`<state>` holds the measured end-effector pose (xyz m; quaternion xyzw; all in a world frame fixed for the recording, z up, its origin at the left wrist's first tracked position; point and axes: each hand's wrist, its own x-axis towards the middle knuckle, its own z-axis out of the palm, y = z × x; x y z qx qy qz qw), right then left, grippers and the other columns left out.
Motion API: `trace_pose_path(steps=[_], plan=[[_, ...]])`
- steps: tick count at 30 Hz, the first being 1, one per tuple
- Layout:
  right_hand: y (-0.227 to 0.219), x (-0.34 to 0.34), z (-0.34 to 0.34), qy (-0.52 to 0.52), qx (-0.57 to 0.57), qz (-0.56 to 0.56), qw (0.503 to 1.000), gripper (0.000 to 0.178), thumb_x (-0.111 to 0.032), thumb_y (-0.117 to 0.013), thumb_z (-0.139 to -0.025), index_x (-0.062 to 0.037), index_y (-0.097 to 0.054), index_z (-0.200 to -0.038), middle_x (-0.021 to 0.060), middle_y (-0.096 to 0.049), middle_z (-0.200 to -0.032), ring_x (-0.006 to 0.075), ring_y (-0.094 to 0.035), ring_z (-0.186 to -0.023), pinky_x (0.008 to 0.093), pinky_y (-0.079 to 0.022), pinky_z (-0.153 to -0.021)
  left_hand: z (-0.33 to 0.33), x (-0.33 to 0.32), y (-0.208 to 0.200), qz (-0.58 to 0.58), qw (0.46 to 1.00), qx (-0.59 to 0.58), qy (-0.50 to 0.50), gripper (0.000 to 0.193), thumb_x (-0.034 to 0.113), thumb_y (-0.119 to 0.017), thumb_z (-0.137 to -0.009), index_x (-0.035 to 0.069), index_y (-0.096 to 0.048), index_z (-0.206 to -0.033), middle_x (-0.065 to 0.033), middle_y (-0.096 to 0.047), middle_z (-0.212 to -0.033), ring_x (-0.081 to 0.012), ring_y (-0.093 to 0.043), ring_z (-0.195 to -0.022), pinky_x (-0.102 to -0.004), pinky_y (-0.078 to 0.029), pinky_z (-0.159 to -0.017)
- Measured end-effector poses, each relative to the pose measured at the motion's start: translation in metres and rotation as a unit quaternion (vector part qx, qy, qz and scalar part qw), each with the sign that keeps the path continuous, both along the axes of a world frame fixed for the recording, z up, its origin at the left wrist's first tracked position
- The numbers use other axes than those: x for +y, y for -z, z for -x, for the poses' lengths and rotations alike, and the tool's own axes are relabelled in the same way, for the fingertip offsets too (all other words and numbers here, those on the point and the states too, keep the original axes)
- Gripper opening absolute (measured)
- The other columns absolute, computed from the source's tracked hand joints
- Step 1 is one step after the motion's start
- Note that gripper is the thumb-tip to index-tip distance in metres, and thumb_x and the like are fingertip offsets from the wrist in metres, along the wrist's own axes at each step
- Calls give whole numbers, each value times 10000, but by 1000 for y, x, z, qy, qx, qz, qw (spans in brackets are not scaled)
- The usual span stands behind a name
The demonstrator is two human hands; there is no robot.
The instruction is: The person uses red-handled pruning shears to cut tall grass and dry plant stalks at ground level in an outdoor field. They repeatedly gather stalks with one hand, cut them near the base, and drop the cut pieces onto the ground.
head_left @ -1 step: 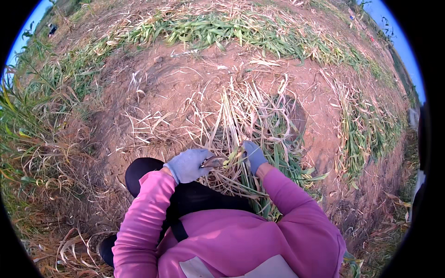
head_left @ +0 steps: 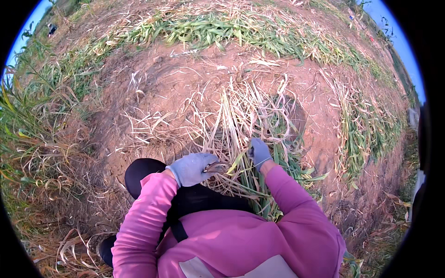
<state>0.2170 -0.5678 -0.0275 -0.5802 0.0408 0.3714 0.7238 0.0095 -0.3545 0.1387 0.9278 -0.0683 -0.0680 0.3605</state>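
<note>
My gloved left hand (head_left: 189, 169) is closed round a short brown, curved piece (head_left: 217, 167) with a dark edge, whose kind I cannot make out. My gloved right hand (head_left: 260, 152), to its right, is closed at the upper end of a narrow yellow-green leaf (head_left: 239, 161). The leaf slants down toward the brown piece; whether they touch is unclear. Both hands are over a heap of cut stalks (head_left: 225, 116), pale and dry at the far end, with green leaves (head_left: 296, 164) by my right wrist.
Bare brown soil (head_left: 171, 88) with scattered dry leaves surrounds the heap. Rows of cut green stalks lie across the far side (head_left: 208, 32) and at right (head_left: 371, 129). Standing plants (head_left: 28, 102) line the left. My dark-clad knee (head_left: 143, 176) is beside my left hand.
My right hand has shifted slightly right, and the yellow-green leaf now stretches out straighter between the hands. My left hand has moved slightly to the right, with the brown piece still in it.
</note>
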Motion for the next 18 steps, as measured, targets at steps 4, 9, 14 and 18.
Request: trace_pose_path(steps=[4, 9, 14, 18], plan=[[-7, -19, -45, 104, -32, 62, 992, 131, -192, -526, -901, -63, -521, -917, 21, -491, -633, 116, -464, -492, 240, -377, -449, 2, 17, 2, -15, 993, -50, -107, 327, 145, -599, -820, 14, -546, -1115, -190, -570, -1165, -369, -566, -1051, -384, -462, -882], [8, -6, -11, -178, -13, 177, 968, 109, -138, -528, -899, -46, -530, -956, 58, -595, -740, 102, -510, -519, 245, -399, -434, -3, 32, -12, -5, 970, -127, -209, 429, 171, -642, -783, 5, -502, -1154, -179, -574, -1102, -373, -554, -1025, -415, -446, -878], [16, 62, -32, -177, -33, 274, 945, 165, -183, -599, -865, -53, -572, -963, 17, -486, -562, 119, -461, -425, 253, -350, -380, 3, 33, -8, -18, 965, -135, -225, 417, 174, -634, -794, 10, -504, -1154, -185, -575, -1083, -375, -552, -1019, -408, -445, -872], [-69, 119, -186, 137, -84, 50, 986, 418, -336, -568, -901, -69, -394, -1171, 71, -546, -910, 172, -626, -634, 240, -404, -378, -4, 28, -12, 14, 967, -117, -226, 392, 174, -625, -802, 8, -516, -1139, -191, -581, -1079, -377, -552, -1024, -411, -446, -869]])
